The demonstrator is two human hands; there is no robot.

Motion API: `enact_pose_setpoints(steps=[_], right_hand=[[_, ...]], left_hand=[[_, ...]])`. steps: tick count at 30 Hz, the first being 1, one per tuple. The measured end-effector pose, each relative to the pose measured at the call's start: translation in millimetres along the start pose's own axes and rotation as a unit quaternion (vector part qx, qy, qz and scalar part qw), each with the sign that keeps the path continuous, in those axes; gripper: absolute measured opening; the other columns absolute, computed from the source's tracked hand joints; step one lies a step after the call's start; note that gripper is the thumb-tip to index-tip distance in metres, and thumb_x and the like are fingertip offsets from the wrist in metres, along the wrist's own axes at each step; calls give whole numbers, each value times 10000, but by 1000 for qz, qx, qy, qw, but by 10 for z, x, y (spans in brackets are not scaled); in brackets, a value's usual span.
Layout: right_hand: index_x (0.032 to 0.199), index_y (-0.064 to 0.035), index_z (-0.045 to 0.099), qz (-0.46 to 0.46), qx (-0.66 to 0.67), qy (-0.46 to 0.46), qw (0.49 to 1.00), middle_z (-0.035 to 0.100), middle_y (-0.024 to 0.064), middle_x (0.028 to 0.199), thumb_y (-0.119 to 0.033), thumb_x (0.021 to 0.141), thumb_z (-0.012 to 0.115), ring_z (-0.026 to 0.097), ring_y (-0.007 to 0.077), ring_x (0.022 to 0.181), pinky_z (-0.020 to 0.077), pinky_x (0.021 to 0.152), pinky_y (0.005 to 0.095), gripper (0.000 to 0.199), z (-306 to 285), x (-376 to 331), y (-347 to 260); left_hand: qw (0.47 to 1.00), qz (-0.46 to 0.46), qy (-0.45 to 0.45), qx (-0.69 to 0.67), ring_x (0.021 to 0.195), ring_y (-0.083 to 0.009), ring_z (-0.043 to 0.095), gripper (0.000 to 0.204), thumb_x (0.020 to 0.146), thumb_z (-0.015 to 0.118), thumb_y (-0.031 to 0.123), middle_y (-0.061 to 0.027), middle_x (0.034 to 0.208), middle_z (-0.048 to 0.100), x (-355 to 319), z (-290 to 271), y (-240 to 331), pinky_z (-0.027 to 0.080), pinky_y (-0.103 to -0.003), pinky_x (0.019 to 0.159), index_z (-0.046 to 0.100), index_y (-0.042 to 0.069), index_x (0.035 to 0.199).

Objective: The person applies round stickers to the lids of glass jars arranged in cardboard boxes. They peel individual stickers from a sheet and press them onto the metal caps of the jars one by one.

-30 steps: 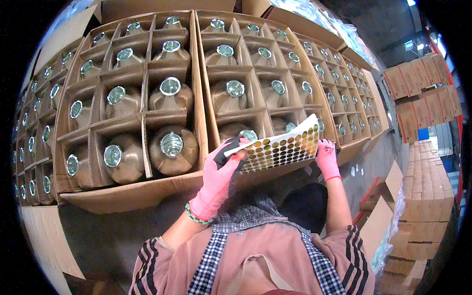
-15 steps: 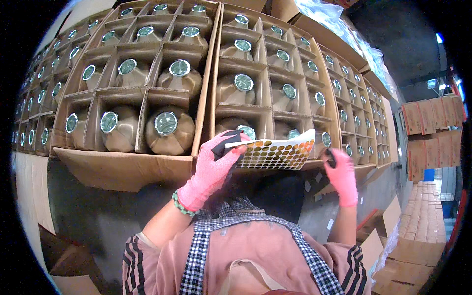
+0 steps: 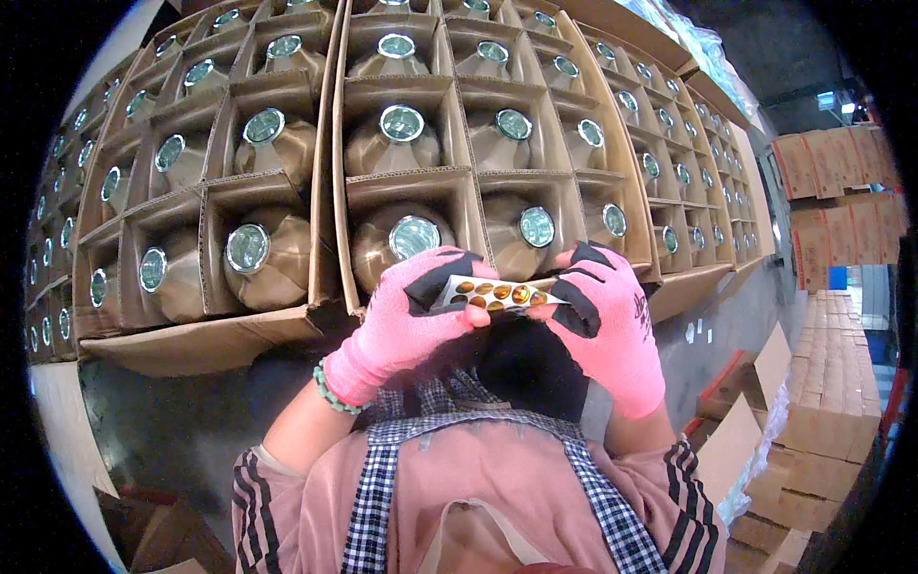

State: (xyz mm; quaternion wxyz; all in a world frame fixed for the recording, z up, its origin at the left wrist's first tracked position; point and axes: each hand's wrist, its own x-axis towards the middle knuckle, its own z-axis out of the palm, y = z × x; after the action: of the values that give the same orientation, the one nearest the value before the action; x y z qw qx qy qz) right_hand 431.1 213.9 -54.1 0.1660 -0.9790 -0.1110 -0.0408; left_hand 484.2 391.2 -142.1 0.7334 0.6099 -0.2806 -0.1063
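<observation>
A sheet of round gold stickers (image 3: 497, 293) on white backing is bent between my two hands, so only a few of its dots show. My left hand (image 3: 411, 311), in a pink glove with black fingertips, pinches the sheet's left end, thumb on the front. The other end is gripped by my right hand (image 3: 612, 320) in a matching glove. Just beyond the sheet stand clear round-bodied glass bottles with open rims, among them one bottle (image 3: 414, 236) behind my left hand and another bottle (image 3: 537, 228) nearer the right. They sit in a cardboard box (image 3: 469, 174) split by dividers.
More divided boxes of bottles flank it, a box (image 3: 201, 335) on the left and a box (image 3: 703, 253) on the right. Stacked closed cartons (image 3: 832, 239) rise at the far right. Open carton flaps (image 3: 736, 426) and clear plastic wrap (image 3: 765, 459) lie at the lower right.
My right hand has come in from the right and taken hold of the sheet. The sheet, spread out before, is now bent. The view has shifted rightward over the boxes.
</observation>
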Motion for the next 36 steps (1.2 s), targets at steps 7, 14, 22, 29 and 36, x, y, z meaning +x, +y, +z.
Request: enact_pose_setpoints(steps=[7, 14, 22, 29, 36], right_hand=[[750, -23, 559, -19, 57, -23, 998, 554, 124, 834, -161, 607, 679, 508, 291, 858, 378, 799, 381, 232, 50, 70, -96], [719, -19, 551, -32, 43, -17, 998, 553, 111, 796, -138, 601, 669, 508, 285, 832, 382, 778, 376, 205, 16, 106, -160], [742, -32, 547, -55, 2, -14, 998, 539, 107, 807, -147, 607, 661, 502, 301, 840, 374, 787, 401, 211, 51, 99, -98], [725, -37, 541, -56, 9, -22, 998, 539, 106, 811, -142, 608, 651, 499, 298, 864, 366, 794, 410, 192, 50, 93, -60], [718, -47, 538, -74, 7, 0, 997, 535, 87, 751, -119, 596, 651, 514, 290, 850, 370, 799, 414, 182, 25, 120, -104]], left_hand=[[998, 51, 11, -43, 744, -211, 558, 99, 687, 611, 78, -93, 770, 595, 3, -106, -110, 432, -303, 689, 596, 12, 760], [988, 32, 13, -152, 758, -207, 555, 200, 698, 630, 159, -130, 785, 596, -29, -135, -125, 427, -299, 698, 577, -21, 768], [998, 21, -17, -55, 769, -210, 556, 145, 658, 626, 85, -112, 788, 586, 13, -115, -131, 426, -289, 715, 612, 1, 775], [995, 60, 14, -84, 765, -229, 558, 125, 653, 636, 79, -115, 766, 579, -3, -78, -141, 435, -297, 701, 608, 1, 747], [993, 104, 0, -54, 789, -236, 559, 143, 632, 644, 55, -116, 774, 581, 12, -95, -135, 435, -310, 712, 613, 5, 762]])
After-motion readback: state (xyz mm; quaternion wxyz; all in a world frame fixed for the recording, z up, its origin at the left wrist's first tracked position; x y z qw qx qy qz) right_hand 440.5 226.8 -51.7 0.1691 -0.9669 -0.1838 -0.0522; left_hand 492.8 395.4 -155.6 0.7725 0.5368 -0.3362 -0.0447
